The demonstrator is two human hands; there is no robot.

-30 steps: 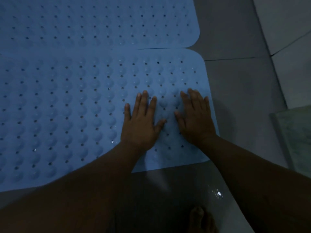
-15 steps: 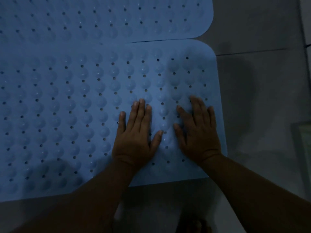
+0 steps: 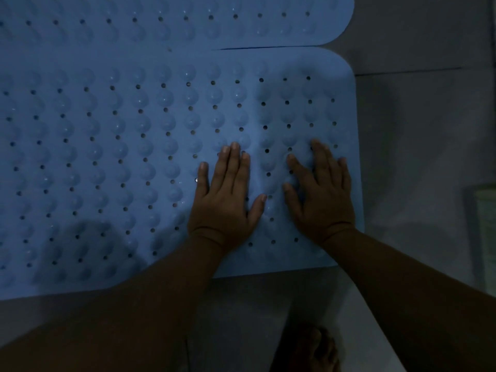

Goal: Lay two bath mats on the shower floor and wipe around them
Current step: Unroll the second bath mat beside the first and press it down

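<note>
Two blue bath mats laid flat, edge to edge, on the grey shower floor [image 3: 418,146].

The near mat [image 3: 120,157] is pale blue rubber, covered in rows of rounded bumps and small round holes, with rounded corners; it lies flat under the fingers [image 3: 233,162], which rest on its right part, its right edge just beyond the outermost fingers and its near edge behind the wrists. The far mat [image 3: 188,20], of the same colour and pattern, lies well ahead of the fingertips, its near edge touching or just overlapping the near mat's far edge; which, the dim light hides.
</note>
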